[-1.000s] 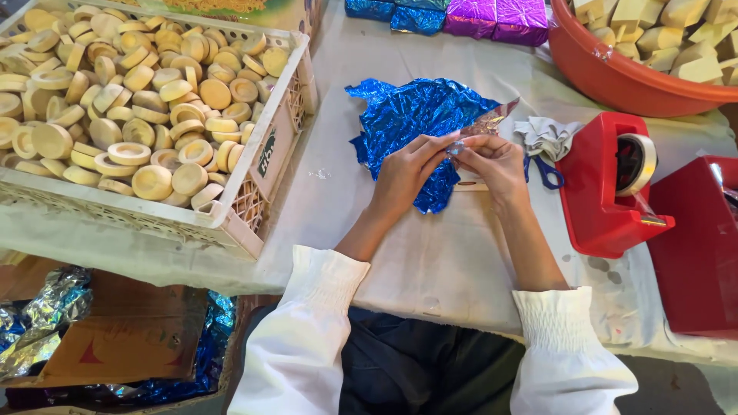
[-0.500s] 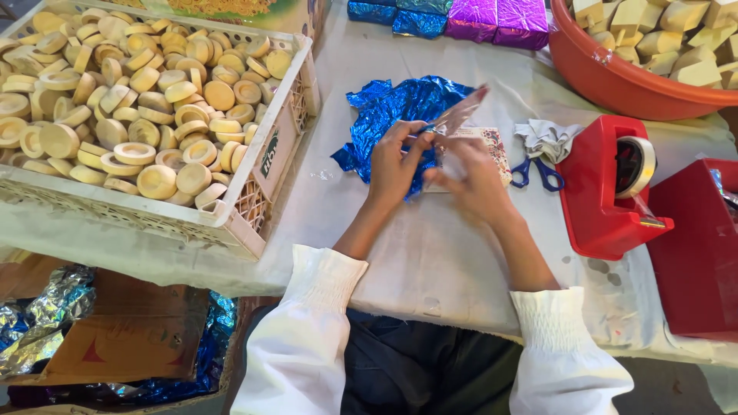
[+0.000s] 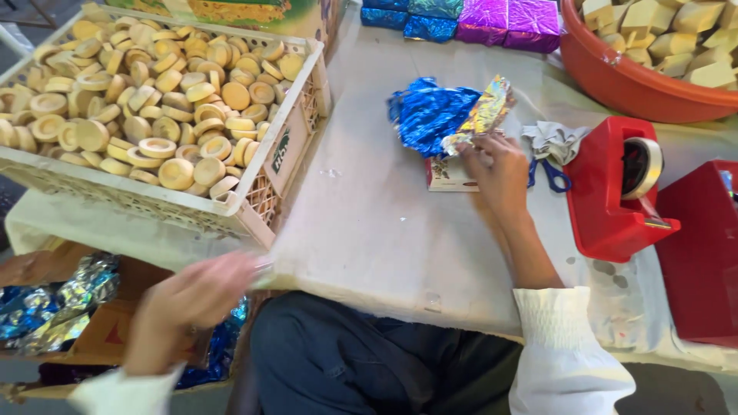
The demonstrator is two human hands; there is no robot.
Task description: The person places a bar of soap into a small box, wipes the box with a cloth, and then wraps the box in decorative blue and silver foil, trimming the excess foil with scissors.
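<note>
My right hand [image 3: 501, 163] rests on the white table [image 3: 384, 230] and pinches a shiny foil sheet [image 3: 483, 115], which stands up with its silver-gold side showing. Just left of it lies a crumpled pile of blue foil sheets [image 3: 427, 115]. A small flat printed card [image 3: 447, 177] lies under my right fingers. My left hand [image 3: 196, 296] is blurred, low at the table's near edge below the crate corner. I cannot make out whether it holds anything.
A white plastic crate [image 3: 261, 204] full of round tan discs stands at the left. At the right are a red tape dispenser [image 3: 615, 200], blue-handled scissors [image 3: 552, 175], a red box [image 3: 703, 253] and an orange basin [image 3: 615, 81] of pale blocks. Foil-wrapped blue and purple packs [image 3: 492, 21] lie at the back. A cardboard box [image 3: 54, 315] of foil sits lower left.
My left hand has left the foil pile and swung down left to the table's near edge. My right hand has lifted one foil sheet up off the pile.
</note>
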